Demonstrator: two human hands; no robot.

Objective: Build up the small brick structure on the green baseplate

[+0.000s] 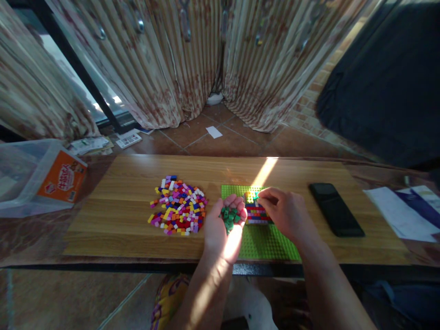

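My left hand (223, 227) is palm up and cupped around a small heap of green toy bricks (229, 217). To its right, my right hand (280, 208) pinches a green brick (256, 195) at the top of a block of coloured bricks (256, 214). That block has rows of several colours and sits on a bright green studded baseplate (268, 243). Whether the pinched brick is pressed onto the row or just above it, I cannot tell. My right fingers hide the block's right end. A band of sunlight crosses the block's upper part and my left wrist.
A loose pile of mixed bricks (180, 206) lies left of my hands on the wooden table (113, 206). At the right rests a black phone (336, 209), with papers (398, 215) beyond it. A clear plastic bin (24, 176) with an orange label stands far left.
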